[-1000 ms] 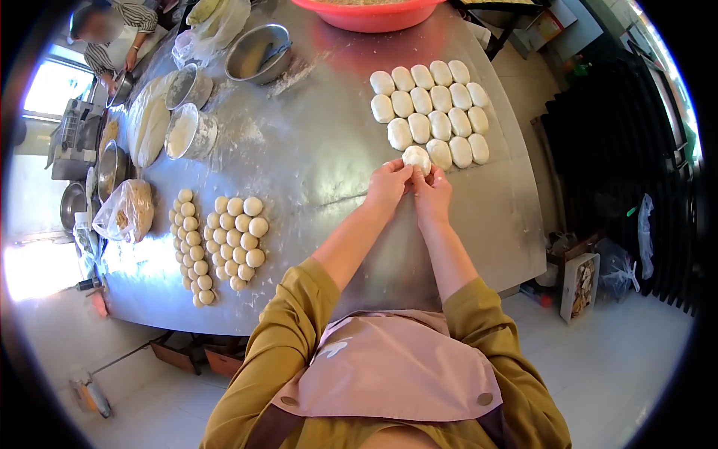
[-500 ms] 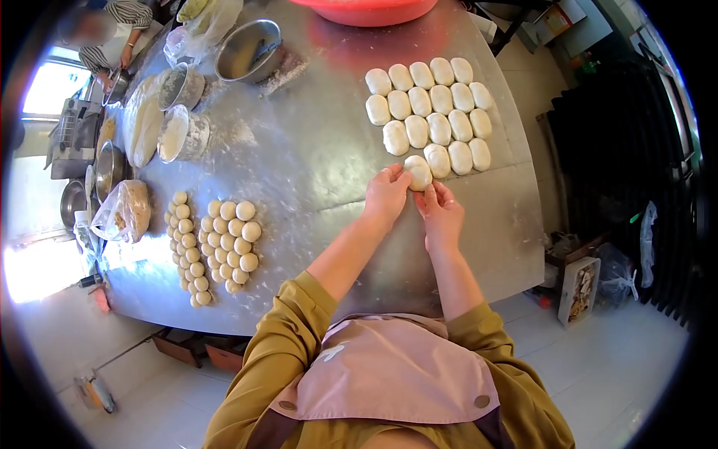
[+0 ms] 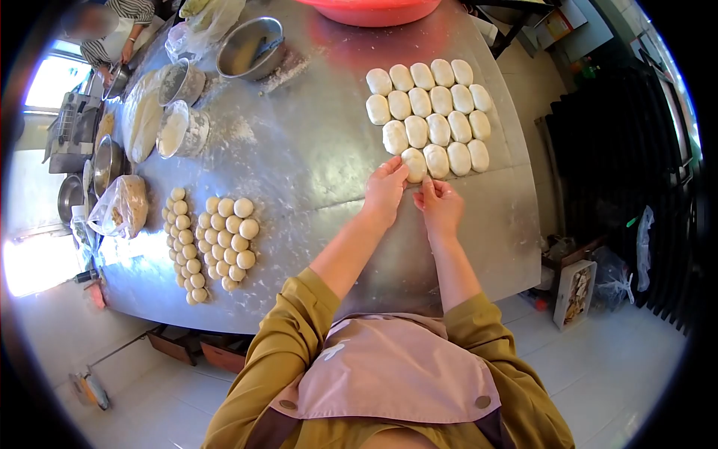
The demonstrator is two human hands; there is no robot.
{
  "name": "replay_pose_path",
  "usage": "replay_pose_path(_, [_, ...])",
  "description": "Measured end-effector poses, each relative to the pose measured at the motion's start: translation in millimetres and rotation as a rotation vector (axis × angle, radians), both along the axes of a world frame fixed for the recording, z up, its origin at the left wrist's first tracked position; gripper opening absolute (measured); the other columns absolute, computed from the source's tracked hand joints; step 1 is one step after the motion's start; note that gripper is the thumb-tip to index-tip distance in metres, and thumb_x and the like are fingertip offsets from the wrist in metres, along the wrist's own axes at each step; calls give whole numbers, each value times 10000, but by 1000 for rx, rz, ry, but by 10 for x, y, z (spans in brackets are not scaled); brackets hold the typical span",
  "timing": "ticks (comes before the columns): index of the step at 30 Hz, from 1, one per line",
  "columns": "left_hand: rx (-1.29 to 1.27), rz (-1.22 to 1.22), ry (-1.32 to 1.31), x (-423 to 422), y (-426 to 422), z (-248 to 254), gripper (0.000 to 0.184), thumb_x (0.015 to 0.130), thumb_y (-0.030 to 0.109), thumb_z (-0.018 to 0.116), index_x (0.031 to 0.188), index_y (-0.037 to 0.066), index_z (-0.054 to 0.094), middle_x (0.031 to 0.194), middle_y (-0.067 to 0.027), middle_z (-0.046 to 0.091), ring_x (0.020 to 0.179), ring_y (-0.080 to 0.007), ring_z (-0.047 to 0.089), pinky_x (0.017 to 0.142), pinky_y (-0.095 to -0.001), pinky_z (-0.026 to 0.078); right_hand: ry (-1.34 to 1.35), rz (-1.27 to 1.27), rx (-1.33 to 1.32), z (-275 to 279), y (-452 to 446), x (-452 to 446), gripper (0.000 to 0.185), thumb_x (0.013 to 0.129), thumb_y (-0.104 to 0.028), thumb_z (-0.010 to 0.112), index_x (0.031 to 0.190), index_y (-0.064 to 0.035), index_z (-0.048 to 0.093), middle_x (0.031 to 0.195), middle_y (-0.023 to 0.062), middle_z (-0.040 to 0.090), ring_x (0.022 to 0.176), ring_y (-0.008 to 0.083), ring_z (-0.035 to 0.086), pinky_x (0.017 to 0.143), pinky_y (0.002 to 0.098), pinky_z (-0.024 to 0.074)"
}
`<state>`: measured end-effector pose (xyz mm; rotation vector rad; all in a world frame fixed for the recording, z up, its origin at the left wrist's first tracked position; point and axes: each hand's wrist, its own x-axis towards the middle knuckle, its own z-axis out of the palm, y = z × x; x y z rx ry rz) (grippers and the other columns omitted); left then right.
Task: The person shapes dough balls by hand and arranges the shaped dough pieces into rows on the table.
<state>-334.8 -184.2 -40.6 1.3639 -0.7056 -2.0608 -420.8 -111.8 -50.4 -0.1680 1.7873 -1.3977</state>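
Observation:
An oval piece of white dough (image 3: 415,166) lies on the metal table at the near left end of a block of similar dough pieces (image 3: 440,129) set in rows. My left hand (image 3: 386,193) is on its left side, thumb and fingers pressed against the dough. From the near right, my right hand (image 3: 440,207) touches its lower edge with fingertips drawn together. Between them the two hands hold this one piece, close beside its neighbour in the front row.
Small dough balls (image 3: 226,239) sit in two groups at the left. Beyond them stand a floury tub (image 3: 182,131), a metal bowl (image 3: 250,49) and a bagged brown mass (image 3: 123,206). A red basin (image 3: 370,10) is at the far edge. Another person (image 3: 112,37) works at far left.
Both hands have moved the dough piece slightly away from me and left, bringing it into line with the front row. The view has shifted a little.

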Motion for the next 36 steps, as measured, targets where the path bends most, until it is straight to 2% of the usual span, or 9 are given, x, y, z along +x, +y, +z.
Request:
replay_pose_path(6, [-110,-57,-235,73,34,31,520,984,128,547,1454,-28,390,1421,-96,490,1256,-183,492,1079,-327,383,-68,0,-75,-13,59,-9,202,960,-136,635,1017,56,620,874,83,652,733,144,666,666,247,578])
replay_pose_path(13, [8,9,92,8,17,30,533,991,138,523,1475,-12,359,1412,-83,495,1294,-163,438,1090,-320,349,27,139,-28,-93,208,-90,201,972,-154,616,1030,39,623,875,64,678,720,117,667,637,270,563])
replay_pose_path(19, [-9,-97,-27,111,11,62,531,984,187,529,1466,12,391,1360,-57,525,1221,-134,478,1044,-303,363,936,267,-97,146,200,-144,252,945,-122,619,1147,27,603,1093,138,676,943,286,680,784,355,559])
replay_pose_path(24, [-80,-115,16,23,-22,-358,561,984,235,534,1482,29,379,1309,-21,557,1145,-109,517,966,-256,385,1427,704,-94,-77,-87,-220,474,945,-225,583,1348,3,485,1426,197,462,1345,353,414,1092,453,361])
replay_pose_path(27, [-51,-115,-35,181,71,41,382,996,269,513,1318,67,549,1075,4,620,952,-108,552,830,-244,421,1471,824,7,-106,-88,-248,555,945,-297,546,1389,17,432,1471,214,405,1394,362,349,1152,476,275])
replay_pose_path(30, [-216,-200,-193,560,241,-323,323,1007,342,469,741,162,511,693,29,447,661,-115,388,618,-307,358,1413,718,-1,8,-168,-163,598,895,-290,594,1370,39,440,1435,238,436,1363,386,376,1148,479,280])
replay_pose_path(32, [-425,-265,-318,853,429,-422,336,1003,350,460,746,148,538,683,25,468,668,-109,416,610,-301,360,1370,832,79,134,-172,-44,600,935,-304,538,1403,41,395,1472,257,385,1405,402,310,1172,458,234])
replay_pose_path(33, [-249,-216,-181,956,506,-414,335,1002,347,484,742,143,533,685,17,484,677,-115,440,609,-304,371,1407,931,212,13,-167,-32,630,948,-321,528,1436,42,364,1486,260,369,1415,405,293,1177,451,219])
replay_pose_path(36, [104,40,-55,1252,736,-249,305,975,378,596,1189,161,610,1012,55,615,888,-79,559,789,-264,464,1357,814,-39,164,-421,277,655,927,-251,596,1451,37,328,1432,269,428,1354,396,390,1120,466,307])
